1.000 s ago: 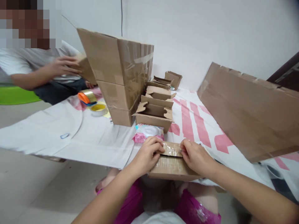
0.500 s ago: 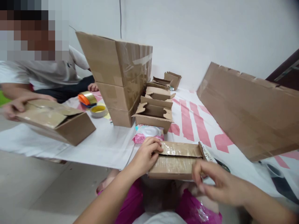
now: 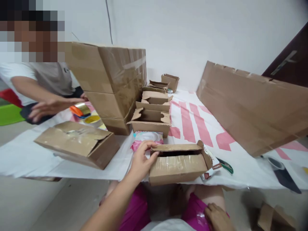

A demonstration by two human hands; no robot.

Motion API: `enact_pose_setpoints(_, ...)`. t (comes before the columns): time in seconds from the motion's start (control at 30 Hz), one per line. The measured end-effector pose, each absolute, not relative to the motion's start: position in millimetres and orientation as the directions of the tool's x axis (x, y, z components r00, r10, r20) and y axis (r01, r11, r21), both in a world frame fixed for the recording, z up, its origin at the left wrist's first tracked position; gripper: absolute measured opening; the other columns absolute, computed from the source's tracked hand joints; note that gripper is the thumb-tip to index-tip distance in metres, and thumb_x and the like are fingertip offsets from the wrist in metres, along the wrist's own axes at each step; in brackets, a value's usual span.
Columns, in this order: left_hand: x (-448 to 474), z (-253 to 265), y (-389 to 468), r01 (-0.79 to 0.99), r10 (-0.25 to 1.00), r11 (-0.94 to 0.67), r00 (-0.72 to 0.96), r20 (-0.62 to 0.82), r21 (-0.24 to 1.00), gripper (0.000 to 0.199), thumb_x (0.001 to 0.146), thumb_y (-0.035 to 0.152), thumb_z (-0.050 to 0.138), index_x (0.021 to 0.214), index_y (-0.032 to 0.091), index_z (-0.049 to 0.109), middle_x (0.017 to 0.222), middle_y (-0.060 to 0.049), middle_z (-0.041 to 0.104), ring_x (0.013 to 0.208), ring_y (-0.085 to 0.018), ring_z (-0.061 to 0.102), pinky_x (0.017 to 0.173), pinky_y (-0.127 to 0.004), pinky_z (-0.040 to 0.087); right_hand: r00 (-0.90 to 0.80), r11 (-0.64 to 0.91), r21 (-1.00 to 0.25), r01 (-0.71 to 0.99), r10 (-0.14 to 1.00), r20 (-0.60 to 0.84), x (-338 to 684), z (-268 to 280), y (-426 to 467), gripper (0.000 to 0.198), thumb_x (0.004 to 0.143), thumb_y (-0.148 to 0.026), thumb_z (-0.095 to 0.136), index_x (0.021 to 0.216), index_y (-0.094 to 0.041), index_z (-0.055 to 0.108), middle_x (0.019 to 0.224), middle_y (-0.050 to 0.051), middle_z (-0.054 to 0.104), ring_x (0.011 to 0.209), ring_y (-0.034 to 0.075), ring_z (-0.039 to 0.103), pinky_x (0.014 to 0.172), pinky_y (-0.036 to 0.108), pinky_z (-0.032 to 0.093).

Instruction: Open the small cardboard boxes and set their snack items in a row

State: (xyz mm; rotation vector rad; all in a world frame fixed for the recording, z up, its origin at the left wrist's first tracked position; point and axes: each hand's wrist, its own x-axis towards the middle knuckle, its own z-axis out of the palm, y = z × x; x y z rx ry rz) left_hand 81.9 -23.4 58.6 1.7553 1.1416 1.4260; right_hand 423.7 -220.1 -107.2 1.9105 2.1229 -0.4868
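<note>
- Nearest, the right hand (image 3: 218, 218) rests on the magenta shorts (image 3: 191, 210); its fingers are foreshortened, so I cannot tell whether they are spread or pressed together.
- At the near edge of the cloth-covered table (image 3: 122, 165), the left hand (image 3: 141, 158) pinches the cardboard box (image 3: 176, 168) at its back left corner, between thumb and fingers.
- The top gapes in a slot; the right-end flap stands up. Steadying it well likely means a light pinch, base flat, top panels unbent.
- Just right, a green cutter (image 3: 226, 166).
- Beyond, a wipes packet (image 3: 148, 138), then an open box (image 3: 150, 127).
</note>
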Motion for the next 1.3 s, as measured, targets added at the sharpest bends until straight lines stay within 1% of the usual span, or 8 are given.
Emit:
enact_pose_setpoints(0.27,89,57,-7,0.238,0.889,-0.343,-0.23,0.395,0.909,0.024,0.073,0.032,0.067,0.065,0.02,0.047,0.092,-0.005,0.063,0.081,-0.017,0.061,0.069,-0.028,0.05,-0.214,0.087,-0.333,0.939,0.905,-0.367,425,-55,-195,0.025,0.086,-0.013,0.042,0.078,-0.018,0.065,0.084,0.007,0.068,0.082,0.021,0.062,0.075,0.031,0.043)
enact_pose_setpoints(0.4,77,46,-23,0.244,0.935,-0.312,-0.091,0.342,0.918,0.027,0.082,0.042,0.062,0.097,0.02,0.065,0.109,-0.009,0.065,0.103,-0.024,0.062,0.086,-0.037,0.051,-0.227,0.165,-0.535,0.829,0.973,-0.051,418,-31,-185,0.024,0.096,-0.031,0.042,0.09,-0.021,0.063,0.086,0.005,0.067,0.08,0.019,0.063,0.073,0.03,0.048)
enact_pose_setpoints(0.53,56,12,-61,0.142,0.962,-0.271,0.08,0.262,0.952,0.06,0.088,0.063,0.047,0.133,0.023,0.052,0.141,-0.014,0.05,0.131,-0.03,0.047,0.104,-0.044,0.043,-0.023,0.173,-0.592,0.787,0.967,0.253,414,-19,-173,0.031,0.091,-0.039,0.055,0.116,-0.021,0.054,0.098,0.008,0.065,0.079,0.02,0.063,0.074,0.034,0.052)
enact_pose_setpoints(0.67,47,-32,-93,0.158,0.966,-0.161,0.227,0.123,0.974,0.111,0.061,0.072,0.072,0.15,0.024,0.028,0.155,-0.017,0.033,0.142,-0.038,0.032,0.115,-0.052,0.031,0.071,0.092,-0.622,0.777,0.97,0.232,393,-17,-151,0.046,0.086,-0.044,0.06,0.122,-0.018,0.047,0.086,0.005,0.065,0.07,0.02,0.062,0.069,0.035,0.053)
enact_pose_setpoints(0.73,47,-45,-99,0.229,0.982,-0.129,0.168,0.092,0.965,0.119,0.051,0.062,0.084,0.149,0.021,0.03,0.149,-0.019,0.041,0.14,-0.04,0.035,0.115,-0.053,0.031,0.004,0.122,-0.637,0.761,0.981,0.192,373,-14,-138,0.038,0.083,-0.043,0.062,0.11,-0.018,0.052,0.084,0.005,0.064,0.072,0.022,0.062,0.069,0.036,0.053)
enact_pose_setpoints(0.97,15,-50,-81,0.317,0.931,0.044,-0.357,0.076,0.947,0.083,0.054,0.058,0.081,0.121,0.02,0.052,0.109,-0.011,0.067,0.117,-0.038,0.057,0.1,-0.053,0.046,-0.22,0.254,-0.746,0.616,0.964,0.147,302,-2,-103,0.056,0.082,-0.02,0.055,0.134,-0.015,0.036,0.095,0.009,0.062,0.083,0.023,0.062,0.078,0.039,0.053)
enact_pose_setpoints(1.17,-4,-39,-57,0.295,0.922,0.087,-0.386,0.035,0.952,0.067,0.047,0.053,0.082,0.098,0.017,0.058,0.087,-0.008,0.07,0.086,-0.033,0.066,0.076,-0.046,0.055,-0.236,0.299,-0.775,0.557,0.952,0.197,283,-12,-91,0.062,0.083,-0.02,0.052,0.14,-0.015,0.028,0.102,0.012,0.059,0.087,0.024,0.062,0.082,0.042,0.053)
enact_pose_setpoints(1.3,2,-32,-46,0.259,0.928,0.069,-0.371,0.033,0.963,0.063,0.05,0.047,0.081,0.101,0.019,0.056,0.093,-0.007,0.07,0.092,-0.031,0.066,0.08,-0.043,0.054,-0.228,0.303,-0.782,0.544,0.951,0.21,282,-10,-83,0.063,0.082,-0.02,0.053,0.141,-0.015,0.029,0.102,0.011,0.06,0.085,0.024,0.061,0.08,0.041,0.054)
